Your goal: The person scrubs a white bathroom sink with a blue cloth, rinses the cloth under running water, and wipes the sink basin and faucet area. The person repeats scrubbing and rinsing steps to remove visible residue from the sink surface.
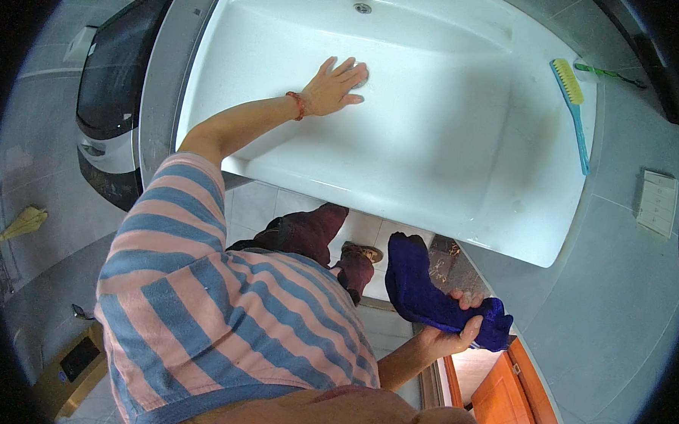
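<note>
My left hand (334, 87) lies with its fingers spread inside the white basin (451, 88). Its fingertips are at a round metal drain piece (361, 75), partly covered by them; whether they press on it is hard to tell. A red bracelet (297, 105) circles that wrist. Off the basin's near edge, to the right, my right hand (459, 331) is closed around a dark blue sock (418, 291). The sock's foot end sticks up toward the basin, and its bunched cuff end shows beyond my fingers.
A blue brush with yellow bristles (572, 97) rests along the basin's right rim, with a green toothbrush (607, 73) beside it. A washing machine (122, 66) stands to the left. An orange door (509, 405) shows at the lower right. A metal overflow fitting (362, 8) sits at the basin's far side.
</note>
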`<act>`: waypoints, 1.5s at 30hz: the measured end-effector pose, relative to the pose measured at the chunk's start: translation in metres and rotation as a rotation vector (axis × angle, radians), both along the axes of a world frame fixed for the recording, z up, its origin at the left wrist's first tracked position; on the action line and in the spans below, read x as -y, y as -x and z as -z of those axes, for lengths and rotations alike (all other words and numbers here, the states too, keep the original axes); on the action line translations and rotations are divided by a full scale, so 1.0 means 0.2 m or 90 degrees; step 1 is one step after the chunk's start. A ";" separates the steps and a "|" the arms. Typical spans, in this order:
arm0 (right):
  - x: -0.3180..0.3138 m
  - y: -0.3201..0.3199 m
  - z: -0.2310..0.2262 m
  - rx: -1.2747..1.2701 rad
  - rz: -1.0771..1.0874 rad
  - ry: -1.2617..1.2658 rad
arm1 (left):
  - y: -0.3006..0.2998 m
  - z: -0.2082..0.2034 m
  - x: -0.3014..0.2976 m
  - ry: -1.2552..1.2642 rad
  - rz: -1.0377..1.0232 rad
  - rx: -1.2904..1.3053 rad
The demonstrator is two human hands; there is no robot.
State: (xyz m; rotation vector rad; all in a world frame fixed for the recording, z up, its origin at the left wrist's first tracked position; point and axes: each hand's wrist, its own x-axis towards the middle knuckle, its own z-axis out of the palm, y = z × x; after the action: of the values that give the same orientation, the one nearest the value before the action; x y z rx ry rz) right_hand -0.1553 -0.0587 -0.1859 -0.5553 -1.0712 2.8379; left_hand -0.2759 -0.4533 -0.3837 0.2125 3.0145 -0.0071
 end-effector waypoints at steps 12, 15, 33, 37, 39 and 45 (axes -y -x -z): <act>-0.01 -0.01 0.03 -0.001 -0.016 -0.013 | 0.11 -0.04 0.08 -0.203 -0.056 -0.040; -0.02 -0.01 0.04 -0.003 -0.028 -0.016 | 0.10 -0.03 0.08 -0.145 -0.028 -0.042; -0.01 0.01 0.00 0.012 -0.034 -0.004 | 0.16 -0.09 0.12 -0.311 -0.143 -0.126; 0.01 0.00 -0.02 0.023 -0.045 -0.028 | 0.21 0.10 0.11 -0.381 -0.365 -0.079; 0.01 0.00 -0.01 0.011 -0.056 -0.014 | 0.22 0.12 0.07 -0.326 -0.394 -0.047; 0.03 -0.01 -0.01 0.019 -0.035 -0.005 | 0.31 -0.01 0.03 -0.327 -0.501 0.208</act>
State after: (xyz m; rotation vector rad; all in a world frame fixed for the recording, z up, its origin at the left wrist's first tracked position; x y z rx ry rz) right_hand -0.1532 -0.0646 -0.1846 -0.5784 -1.1194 2.8806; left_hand -0.3387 -0.4591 -0.3807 -0.8406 2.5066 0.7765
